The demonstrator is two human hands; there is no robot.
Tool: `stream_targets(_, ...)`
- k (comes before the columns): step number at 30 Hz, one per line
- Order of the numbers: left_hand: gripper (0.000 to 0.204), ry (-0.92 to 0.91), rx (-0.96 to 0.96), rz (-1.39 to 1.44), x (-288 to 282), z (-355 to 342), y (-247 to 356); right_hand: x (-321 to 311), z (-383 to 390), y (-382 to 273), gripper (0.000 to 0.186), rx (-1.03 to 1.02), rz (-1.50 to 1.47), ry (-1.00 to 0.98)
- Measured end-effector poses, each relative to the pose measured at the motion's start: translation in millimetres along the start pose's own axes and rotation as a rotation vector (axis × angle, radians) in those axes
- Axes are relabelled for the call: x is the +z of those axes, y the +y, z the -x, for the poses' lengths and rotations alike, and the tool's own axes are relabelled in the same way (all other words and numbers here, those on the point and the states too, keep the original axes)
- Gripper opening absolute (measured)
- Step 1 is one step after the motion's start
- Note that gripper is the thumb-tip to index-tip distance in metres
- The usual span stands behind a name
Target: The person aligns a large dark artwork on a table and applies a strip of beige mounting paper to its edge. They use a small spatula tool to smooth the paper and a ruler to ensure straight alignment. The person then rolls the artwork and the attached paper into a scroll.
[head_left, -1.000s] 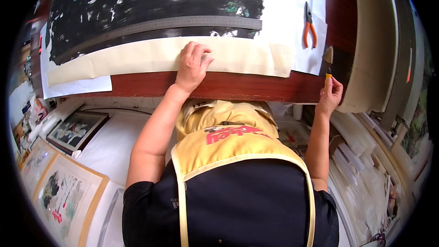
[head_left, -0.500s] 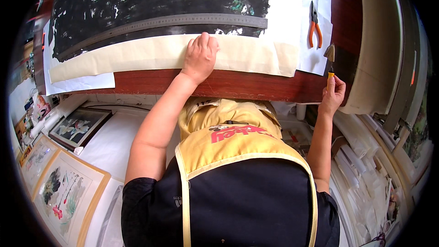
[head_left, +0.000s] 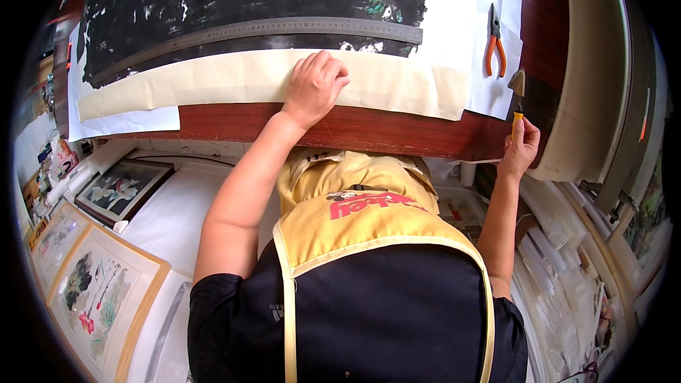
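My left hand rests on a cream paper strip along the near edge of a dark painting. Its fingers are curled and bunched; the fingertips are hidden beneath the hand. In my right hand, at the table's near right corner, is a small trowel gripped by its yellow handle, the metal blade pointing away from me. The painting is mostly black with white and green flecks. A long steel ruler lies across it, just beyond the strip and apart from both hands.
Orange-handled pliers lie on white paper at the right of the red-brown table. A large pale roll-like form borders the right side. Framed pictures stand at lower left; rolled papers are piled at lower right.
The fingers of my left hand have bunched more, with its knuckles turned slightly to the right. My right hand keeps the trowel. The view has shifted slightly.
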State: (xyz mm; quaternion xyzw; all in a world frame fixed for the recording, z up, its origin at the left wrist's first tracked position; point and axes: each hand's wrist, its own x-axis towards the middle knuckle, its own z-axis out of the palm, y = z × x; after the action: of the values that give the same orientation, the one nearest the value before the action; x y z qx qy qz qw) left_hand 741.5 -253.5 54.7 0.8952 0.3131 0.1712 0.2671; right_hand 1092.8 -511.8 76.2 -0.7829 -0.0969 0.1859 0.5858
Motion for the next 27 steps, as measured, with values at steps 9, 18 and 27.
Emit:
stream_targets(9, 0.034, 0.232, -0.215, -0.059, 7.3, 7.4, -5.1, 0.2, 3.7, -1.0, 0.015, 0.001, -0.014, 0.028)
stream_targets(18, 0.028, -0.711, 0.041, 0.656, 0.3, 40.0, 59.9, 26.7, 17.0, -24.8, 0.012, -0.066, 0.028, -0.114)
stream_targets(27, 0.041, -0.297, 0.298, -0.052, 2.1, 37.3, 36.5, 56.2, 33.6, -40.1, 0.005, -0.151, 0.131, -0.359)
